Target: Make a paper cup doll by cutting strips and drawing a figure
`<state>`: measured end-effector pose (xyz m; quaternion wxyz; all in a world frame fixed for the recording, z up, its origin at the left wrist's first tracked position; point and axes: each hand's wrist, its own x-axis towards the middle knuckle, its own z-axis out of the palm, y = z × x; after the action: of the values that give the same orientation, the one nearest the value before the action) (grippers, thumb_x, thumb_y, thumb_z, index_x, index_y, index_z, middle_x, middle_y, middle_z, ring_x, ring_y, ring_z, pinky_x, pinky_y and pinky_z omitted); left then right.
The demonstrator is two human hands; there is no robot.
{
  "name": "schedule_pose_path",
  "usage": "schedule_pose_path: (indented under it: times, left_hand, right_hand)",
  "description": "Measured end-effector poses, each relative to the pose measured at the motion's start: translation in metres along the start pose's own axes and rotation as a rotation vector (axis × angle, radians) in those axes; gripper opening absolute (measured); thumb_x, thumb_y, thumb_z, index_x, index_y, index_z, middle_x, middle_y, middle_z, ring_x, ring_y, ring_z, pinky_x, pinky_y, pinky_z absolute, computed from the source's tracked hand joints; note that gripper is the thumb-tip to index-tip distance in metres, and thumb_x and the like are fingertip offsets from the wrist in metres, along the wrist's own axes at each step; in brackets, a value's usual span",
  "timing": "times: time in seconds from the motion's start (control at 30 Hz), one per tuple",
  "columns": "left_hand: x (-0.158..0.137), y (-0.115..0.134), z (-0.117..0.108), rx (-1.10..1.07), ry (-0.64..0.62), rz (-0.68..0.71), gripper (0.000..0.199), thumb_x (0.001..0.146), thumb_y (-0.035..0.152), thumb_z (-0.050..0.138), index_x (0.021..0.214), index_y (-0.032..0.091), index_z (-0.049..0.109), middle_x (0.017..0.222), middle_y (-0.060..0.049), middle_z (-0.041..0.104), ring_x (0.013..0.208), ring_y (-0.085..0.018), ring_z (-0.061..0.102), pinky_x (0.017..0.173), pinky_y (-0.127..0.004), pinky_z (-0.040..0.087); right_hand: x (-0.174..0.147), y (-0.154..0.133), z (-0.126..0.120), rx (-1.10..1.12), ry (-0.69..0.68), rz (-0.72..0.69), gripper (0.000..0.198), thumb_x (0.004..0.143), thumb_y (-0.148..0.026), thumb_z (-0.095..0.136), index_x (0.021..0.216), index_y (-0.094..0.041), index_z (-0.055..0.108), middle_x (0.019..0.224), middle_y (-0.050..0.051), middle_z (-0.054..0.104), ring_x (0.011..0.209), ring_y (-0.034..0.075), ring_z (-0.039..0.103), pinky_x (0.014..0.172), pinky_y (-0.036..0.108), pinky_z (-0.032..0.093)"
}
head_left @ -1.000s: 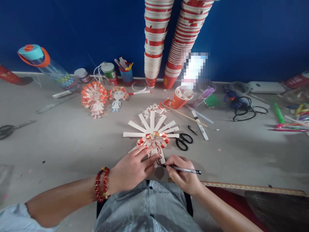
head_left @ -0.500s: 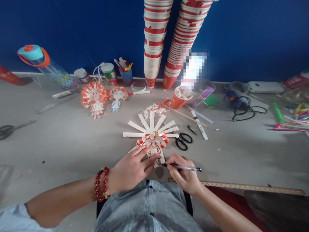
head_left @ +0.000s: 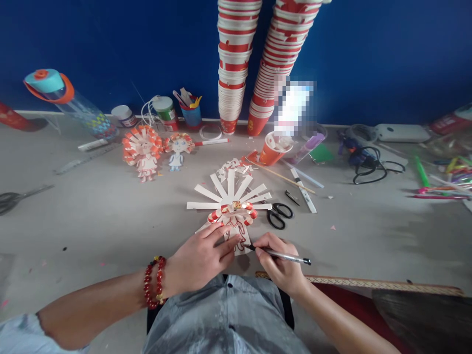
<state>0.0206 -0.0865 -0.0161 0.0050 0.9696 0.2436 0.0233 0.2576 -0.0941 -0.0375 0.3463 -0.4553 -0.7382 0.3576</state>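
A paper doll figure (head_left: 232,231), drawn in dark red lines and with curled red-and-white strips for hair, lies in front of me. Long white paper strips (head_left: 231,187) fan out behind its head. My left hand (head_left: 201,258) rests on the figure with fingers stretched out, covering part of its left side. Between the fingers of my right hand (head_left: 278,265) is a pen (head_left: 289,256), its tip at the lower right of the drawn body. Black-handled scissors (head_left: 280,215) lie to the right of the figure, their blades partly under the strips.
Paper scraps (head_left: 234,168) lie behind the strips. Two tall paper-cup stacks (head_left: 232,98) (head_left: 263,93) stand at the wall near a scrap-filled cup (head_left: 271,156). Two finished paper dolls (head_left: 146,162) (head_left: 177,157) lie left. A white marker (head_left: 305,191) and nail clippers (head_left: 292,197) lie right.
The pen's tip has shifted slightly up and left on the paper, and its back end has dipped a little. My left hand stays on the figure.
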Motion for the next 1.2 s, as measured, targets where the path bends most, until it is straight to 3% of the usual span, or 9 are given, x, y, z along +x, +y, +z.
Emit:
schedule_pose_path:
  times: [0.2, 0.5, 1.2]
  left_hand:
    - [0.0001, 0.0005, -0.0004, 0.001, 0.005, 0.002, 0.028, 0.090, 0.025, 0.056, 0.116, 0.016, 0.062, 0.147, -0.009, 0.046, 0.131, -0.033, 0.043, 0.110, -0.049, 0.035]
    - [0.0004, 0.0005, -0.0013, 0.011, -0.005, -0.007, 0.029, 0.091, 0.025, 0.055, 0.118, 0.016, 0.062, 0.148, -0.008, 0.045, 0.131, -0.032, 0.043, 0.111, -0.048, 0.035]
    - [0.0006, 0.0016, -0.0024, 0.012, -0.016, -0.018, 0.032, 0.091, 0.025, 0.055, 0.121, 0.016, 0.060, 0.147, -0.007, 0.046, 0.132, -0.032, 0.043, 0.112, -0.048, 0.034]
  right_hand:
    - [0.0044, -0.0043, 0.0013, -0.062, 0.027, -0.061, 0.013, 0.083, -0.012, 0.048, 0.077, -0.021, 0.055, 0.053, -0.005, 0.054, 0.044, 0.010, 0.045, 0.050, 0.021, 0.038]
    - [0.0049, -0.0065, 0.0011, -0.082, 0.017, -0.029, 0.013, 0.083, -0.014, 0.048, 0.077, -0.022, 0.056, 0.054, -0.004, 0.055, 0.046, 0.011, 0.047, 0.050, 0.022, 0.039]
    - [0.0031, -0.0035, 0.0031, -0.110, 0.032, -0.098, 0.014, 0.084, -0.012, 0.048, 0.079, -0.022, 0.057, 0.054, -0.003, 0.054, 0.046, 0.012, 0.047, 0.051, 0.022, 0.040]
